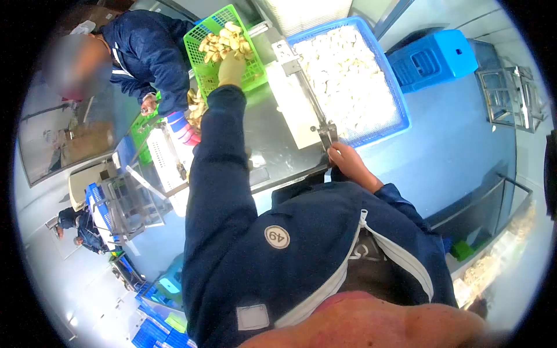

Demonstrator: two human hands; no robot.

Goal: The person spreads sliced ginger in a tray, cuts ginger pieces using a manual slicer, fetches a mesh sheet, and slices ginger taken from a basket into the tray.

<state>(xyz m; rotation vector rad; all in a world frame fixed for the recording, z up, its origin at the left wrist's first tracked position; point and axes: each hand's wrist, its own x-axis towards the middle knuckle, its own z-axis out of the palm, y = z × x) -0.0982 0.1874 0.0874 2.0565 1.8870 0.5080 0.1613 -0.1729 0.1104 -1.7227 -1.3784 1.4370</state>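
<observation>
My left hand [231,71], in a pale glove, reaches into a green basket [203,74] at the heap of yellowish pieces [224,42]. Its fingertips are hidden among them, so its grip is unclear. My right hand [347,160] is bare and closed on the dark handle [328,134] at the near end of a metal cutting device [307,91]. That device lies along a white board [289,113]. Just right of it, a large blue basket [399,113] holds many white pieces [351,75].
A co-worker [145,49] leans over the metal table [264,127] at the left, hands near more yellowish pieces [195,110] and a white board. A blue bin [432,61] stands at the right. Farther back at the left are another person [87,229] and racks.
</observation>
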